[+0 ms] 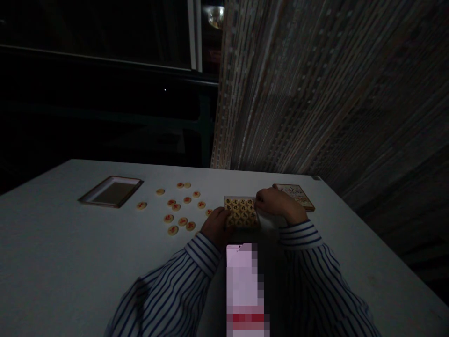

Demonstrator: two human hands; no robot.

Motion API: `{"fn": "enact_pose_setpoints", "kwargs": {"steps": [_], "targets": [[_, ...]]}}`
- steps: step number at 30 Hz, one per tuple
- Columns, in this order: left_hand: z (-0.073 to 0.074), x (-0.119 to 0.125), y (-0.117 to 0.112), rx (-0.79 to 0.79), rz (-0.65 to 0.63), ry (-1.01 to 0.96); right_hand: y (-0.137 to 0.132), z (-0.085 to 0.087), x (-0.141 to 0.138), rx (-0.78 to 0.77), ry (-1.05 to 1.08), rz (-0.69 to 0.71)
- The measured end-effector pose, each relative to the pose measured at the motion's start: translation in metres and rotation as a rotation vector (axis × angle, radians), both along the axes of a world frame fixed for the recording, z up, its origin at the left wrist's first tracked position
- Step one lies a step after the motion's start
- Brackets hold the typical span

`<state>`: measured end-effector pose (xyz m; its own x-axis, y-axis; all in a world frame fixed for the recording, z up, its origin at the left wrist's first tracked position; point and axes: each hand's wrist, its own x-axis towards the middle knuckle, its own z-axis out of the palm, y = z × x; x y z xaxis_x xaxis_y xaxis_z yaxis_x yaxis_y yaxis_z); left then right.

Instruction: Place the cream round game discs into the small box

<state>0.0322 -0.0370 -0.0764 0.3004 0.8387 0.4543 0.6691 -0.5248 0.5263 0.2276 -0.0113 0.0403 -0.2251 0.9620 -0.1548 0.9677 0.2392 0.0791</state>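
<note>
Both hands (215,226) clasp a case (242,197) packed with black-marked discs (241,215); a shallow tray (130,193) lies further left.

The room is dimly lit. A white table (52,262) is set in front of a striped curtain (280,84), by which the right side is covered. At upper left, a dark window (94,32) is edged by a pale upright frame (195,37), beside which a shiny round object (216,18) is glimpsed

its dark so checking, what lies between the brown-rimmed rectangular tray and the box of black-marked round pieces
The head view shows yellowish round pieces, most marked red, on the white tabletop, then the left hand on the box.
</note>
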Motion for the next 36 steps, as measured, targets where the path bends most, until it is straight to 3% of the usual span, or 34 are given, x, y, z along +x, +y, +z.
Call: {"fn": "enact_pose_setpoints", "kwargs": {"steps": [4,8,12,16,19,22,29,36], "targets": [[0.026,-0.008,-0.003,0.114,0.082,-0.092,-0.005,0.014,-0.005,0.256,0.09,0.012],[0.052,-0.022,-0.005,0.165,0.186,-0.27,-0.011,0.026,-0.011,0.402,0.171,0.021],[0.07,-0.045,-0.004,0.147,0.239,-0.408,-0.015,0.032,-0.012,0.464,0.208,0.039],[0.083,-0.068,0.0,0.063,0.311,-0.427,-0.017,0.035,-0.014,0.453,0.227,0.056],[0.082,-0.077,0.002,0.005,0.334,-0.428,-0.018,0.036,-0.017,0.43,0.233,0.068],[0.072,-0.081,0.001,-0.032,0.304,-0.365,-0.02,0.038,-0.019,0.43,0.249,0.078],[0.053,-0.091,-0.01,0.008,-0.091,0.083,-0.026,0.037,-0.027,0.471,0.292,0.144],[0.046,-0.099,-0.018,-0.008,-0.167,0.332,-0.037,0.017,-0.041,0.42,0.356,0.275]]}}
